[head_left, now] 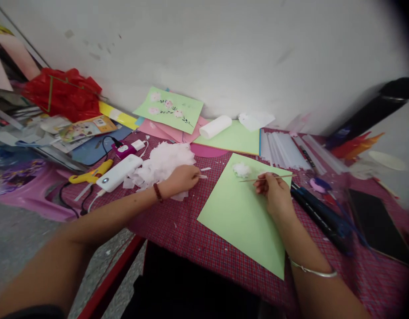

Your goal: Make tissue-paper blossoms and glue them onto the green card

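- Markings, from the left?
- Printed packet (88,128): lettering illegible. White power bank (121,172): round dark emblem, unreadable.
- Hands?
- On the counter (187,232), left hand (182,180) beside the white paper pile (169,159), fingers pinched closed on a white paper strip (202,177). Rightward, green sheet (237,221) bearing a white paper tuft (241,169); right hand (275,192) above it, fingers closed around a thin stick (250,180), tip near the tuft.
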Action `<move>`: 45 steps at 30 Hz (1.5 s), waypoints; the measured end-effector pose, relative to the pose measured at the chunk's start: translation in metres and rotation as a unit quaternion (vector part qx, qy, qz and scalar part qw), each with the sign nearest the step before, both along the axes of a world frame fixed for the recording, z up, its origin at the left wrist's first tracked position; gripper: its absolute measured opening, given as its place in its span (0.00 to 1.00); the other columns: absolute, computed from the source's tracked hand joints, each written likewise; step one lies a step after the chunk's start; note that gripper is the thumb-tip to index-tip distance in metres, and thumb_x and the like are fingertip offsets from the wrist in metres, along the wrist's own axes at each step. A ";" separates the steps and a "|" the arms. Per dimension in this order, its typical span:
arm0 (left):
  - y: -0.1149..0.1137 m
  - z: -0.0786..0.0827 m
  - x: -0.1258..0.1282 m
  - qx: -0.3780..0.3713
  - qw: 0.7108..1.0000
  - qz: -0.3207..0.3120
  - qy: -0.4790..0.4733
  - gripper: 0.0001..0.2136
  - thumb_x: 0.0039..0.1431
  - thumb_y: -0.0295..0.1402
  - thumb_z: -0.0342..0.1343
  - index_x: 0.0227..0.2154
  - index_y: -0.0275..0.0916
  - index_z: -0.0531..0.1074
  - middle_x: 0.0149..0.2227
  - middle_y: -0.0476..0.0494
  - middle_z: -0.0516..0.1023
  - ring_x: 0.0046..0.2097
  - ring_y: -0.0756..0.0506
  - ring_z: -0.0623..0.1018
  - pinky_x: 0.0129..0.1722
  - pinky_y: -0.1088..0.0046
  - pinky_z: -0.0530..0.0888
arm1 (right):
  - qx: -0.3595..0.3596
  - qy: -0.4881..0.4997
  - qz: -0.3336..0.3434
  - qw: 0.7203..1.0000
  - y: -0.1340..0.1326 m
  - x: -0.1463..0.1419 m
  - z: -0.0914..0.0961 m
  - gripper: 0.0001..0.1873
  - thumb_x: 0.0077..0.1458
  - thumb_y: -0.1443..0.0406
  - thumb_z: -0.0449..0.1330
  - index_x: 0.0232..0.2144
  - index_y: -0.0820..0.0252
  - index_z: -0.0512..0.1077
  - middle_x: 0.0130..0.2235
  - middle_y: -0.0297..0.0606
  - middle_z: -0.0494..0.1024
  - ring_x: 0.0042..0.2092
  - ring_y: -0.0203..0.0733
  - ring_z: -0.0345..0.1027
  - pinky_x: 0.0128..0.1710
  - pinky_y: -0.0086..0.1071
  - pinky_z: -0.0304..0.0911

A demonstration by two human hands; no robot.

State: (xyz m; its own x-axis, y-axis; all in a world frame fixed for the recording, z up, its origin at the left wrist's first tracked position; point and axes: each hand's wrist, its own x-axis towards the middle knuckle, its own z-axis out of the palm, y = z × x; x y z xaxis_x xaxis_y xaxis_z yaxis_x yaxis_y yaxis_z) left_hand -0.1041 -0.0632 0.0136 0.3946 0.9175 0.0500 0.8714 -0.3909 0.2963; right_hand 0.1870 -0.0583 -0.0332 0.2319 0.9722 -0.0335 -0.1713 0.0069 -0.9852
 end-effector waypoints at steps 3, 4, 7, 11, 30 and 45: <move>0.016 0.018 0.005 -0.073 0.990 0.030 -0.117 0.11 0.55 0.31 0.47 0.18 0.38 0.61 0.19 0.51 0.62 0.23 0.52 0.63 0.25 0.74 0.58 | -0.002 0.004 -0.011 1.000 0.001 0.002 0.002 0.16 0.48 0.51 0.61 0.25 0.57 0.71 0.20 0.34 0.73 0.18 0.35 0.61 0.17 0.30 0.56; 0.021 0.025 0.010 -0.085 0.986 0.024 -0.145 0.12 0.55 0.31 0.47 0.17 0.38 0.59 0.18 0.52 0.60 0.23 0.52 0.62 0.24 0.74 0.57 | -0.002 0.004 -0.018 1.000 0.001 0.003 0.002 0.16 0.47 0.51 0.62 0.24 0.57 0.71 0.20 0.34 0.73 0.18 0.34 0.61 0.17 0.30 0.56; 0.035 0.041 0.033 -0.092 0.976 -0.018 -0.197 0.12 0.55 0.30 0.47 0.17 0.39 0.56 0.19 0.52 0.57 0.23 0.52 0.59 0.23 0.73 0.55 | -0.001 0.002 -0.034 0.999 0.001 0.003 0.004 0.15 0.47 0.52 0.62 0.24 0.58 0.70 0.19 0.33 0.72 0.17 0.33 0.60 0.16 0.29 0.55; 0.047 0.047 0.066 -0.144 0.960 -0.064 -0.230 0.13 0.54 0.30 0.47 0.15 0.38 0.58 0.18 0.52 0.58 0.22 0.53 0.58 0.24 0.73 0.55 | 0.004 -0.014 -0.035 0.999 0.000 0.002 0.006 0.16 0.47 0.51 0.60 0.25 0.58 0.69 0.19 0.32 0.72 0.17 0.34 0.60 0.16 0.29 0.55; 0.039 0.018 0.085 -0.336 0.855 -0.116 -0.378 0.02 0.48 0.28 0.56 0.24 0.35 0.70 0.22 0.52 0.69 0.23 0.56 0.64 0.24 0.78 0.58 | 0.068 -0.157 0.102 0.980 -0.018 -0.017 0.027 0.15 0.52 0.53 0.61 0.27 0.58 0.70 0.27 0.33 0.73 0.23 0.33 0.65 0.25 0.30 0.62; 0.040 0.021 0.083 -0.322 0.879 -0.124 -0.329 0.06 0.49 0.32 0.56 0.24 0.34 0.71 0.22 0.50 0.72 0.23 0.55 0.67 0.25 0.78 0.62 | 0.098 -0.214 0.120 0.965 -0.021 -0.016 0.027 0.13 0.58 0.57 0.56 0.27 0.59 0.66 0.22 0.30 0.69 0.20 0.31 0.59 0.20 0.27 0.55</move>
